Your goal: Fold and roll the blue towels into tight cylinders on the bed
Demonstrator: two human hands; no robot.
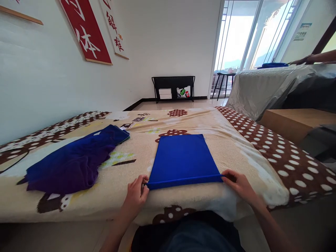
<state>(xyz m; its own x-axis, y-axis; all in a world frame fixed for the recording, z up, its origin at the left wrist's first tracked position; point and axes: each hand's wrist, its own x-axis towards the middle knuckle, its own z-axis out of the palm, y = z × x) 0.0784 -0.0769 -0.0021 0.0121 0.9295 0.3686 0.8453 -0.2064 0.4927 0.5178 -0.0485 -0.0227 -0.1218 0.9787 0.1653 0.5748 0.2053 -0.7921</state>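
Observation:
A bright blue folded cloth (pixel 182 157) lies flat on the patterned blanket (pixel 236 147) in front of me. My left hand (pixel 136 194) pinches its near left corner, fingers closed on the folded edge. My right hand (pixel 240 185) holds the near right corner, fingers curled over the edge. The near edge of the cloth is rolled or doubled between my two hands.
A pile of dark blue and purple cloths (pixel 76 161) lies on the blanket to the left. A wooden box (pixel 294 122) stands at right. Another person's arm (pixel 312 57) rests over a grey-covered table (pixel 262 87) with a blue cloth. A black rack (pixel 173 87) stands by the far wall.

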